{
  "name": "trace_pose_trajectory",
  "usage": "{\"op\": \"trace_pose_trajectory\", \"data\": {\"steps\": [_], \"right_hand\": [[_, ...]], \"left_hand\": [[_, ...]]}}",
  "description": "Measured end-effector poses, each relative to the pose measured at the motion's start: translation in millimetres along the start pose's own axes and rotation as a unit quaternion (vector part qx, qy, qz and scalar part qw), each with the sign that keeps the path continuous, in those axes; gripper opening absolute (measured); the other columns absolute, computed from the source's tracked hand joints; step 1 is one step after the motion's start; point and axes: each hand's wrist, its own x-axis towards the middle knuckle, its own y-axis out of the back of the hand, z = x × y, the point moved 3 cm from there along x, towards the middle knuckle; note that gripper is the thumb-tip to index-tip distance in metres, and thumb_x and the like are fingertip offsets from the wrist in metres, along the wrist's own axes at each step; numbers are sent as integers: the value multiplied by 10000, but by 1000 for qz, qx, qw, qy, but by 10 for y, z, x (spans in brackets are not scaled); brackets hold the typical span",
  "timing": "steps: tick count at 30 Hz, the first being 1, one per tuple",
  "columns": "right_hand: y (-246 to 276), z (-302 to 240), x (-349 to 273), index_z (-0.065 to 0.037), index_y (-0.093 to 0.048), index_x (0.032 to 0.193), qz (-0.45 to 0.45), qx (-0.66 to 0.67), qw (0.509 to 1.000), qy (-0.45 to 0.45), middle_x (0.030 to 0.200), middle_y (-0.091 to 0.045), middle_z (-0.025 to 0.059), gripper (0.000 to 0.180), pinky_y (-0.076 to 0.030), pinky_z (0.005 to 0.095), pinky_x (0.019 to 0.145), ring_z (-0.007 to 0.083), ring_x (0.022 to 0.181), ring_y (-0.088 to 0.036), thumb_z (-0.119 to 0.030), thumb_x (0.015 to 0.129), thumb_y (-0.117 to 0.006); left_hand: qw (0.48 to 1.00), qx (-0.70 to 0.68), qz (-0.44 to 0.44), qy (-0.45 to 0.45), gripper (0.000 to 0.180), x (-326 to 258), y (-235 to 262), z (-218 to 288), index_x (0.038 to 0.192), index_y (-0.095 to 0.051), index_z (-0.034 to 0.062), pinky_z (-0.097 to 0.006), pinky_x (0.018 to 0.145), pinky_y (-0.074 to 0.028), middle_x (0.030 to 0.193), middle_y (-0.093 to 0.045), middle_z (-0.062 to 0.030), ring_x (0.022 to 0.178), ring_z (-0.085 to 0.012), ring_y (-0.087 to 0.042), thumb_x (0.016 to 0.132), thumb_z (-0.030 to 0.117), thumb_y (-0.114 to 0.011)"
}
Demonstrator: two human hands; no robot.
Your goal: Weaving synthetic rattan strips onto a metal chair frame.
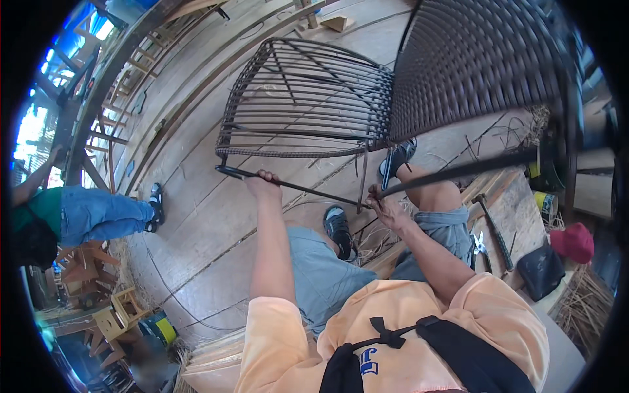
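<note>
A dark brown wicker chair frame lies tilted in front of my knees. Its right panel (478, 59) is tightly woven, while the left panel (304, 121) has spaced strands running across it, with gaps between them. A thin dark bar (314, 192) runs along the near side of the frame. My left hand (265, 183) is closed around that bar near its left end. At the bar's right end, my right hand (386, 208) is closed by the corner where a thicker dark bar (458, 171) meets it; what its fingers pinch is too small to make out.
Right of my leg, a hammer (495, 232), pliers (480, 250), a black pouch (540, 272) and a red cap (573, 242) lie on a wooden bench. Another person (105, 213) is at the left. Wooden pieces (118, 314) stand lower left; cane scraps litter the floor.
</note>
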Motion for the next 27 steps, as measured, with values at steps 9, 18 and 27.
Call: {"op": "trace_pose_trajectory", "data": {"steps": [9, 18, 27], "right_hand": [[323, -566, -7, -19, -439, 1138, 108, -74, 990, -46, 959, -584, 199, 307, -445, 377, 818, 325, 924, -578, -198, 900, -515], [662, -680, 253, -12, -442, 1134, 133, -31, 991, -15, 967, -590, 196, 325, -446, 353, 804, 314, 904, -583, -239, 913, -517], [1059, -1107, 572, 4, -440, 1123, 179, -89, 980, 1, 994, -586, 268, 398, -428, 436, 820, 425, 984, -552, -315, 899, -519]], "left_hand": [[999, -22, -31, -10, 275, -814, 327, 156, 650, -358, 124, -310, 500, -326, 522, -319, 8, 460, -139, -338, 886, 257, -311], [995, -34, -93, 19, 277, -1282, 369, 69, 701, -389, 117, -327, 595, -371, 593, -390, -13, 583, -164, -402, 871, 320, -306], [991, 36, -127, -30, 347, -1696, 100, 123, 896, -480, 59, -404, 756, -411, 844, -493, -103, 817, -286, -489, 881, 372, -331]]}}
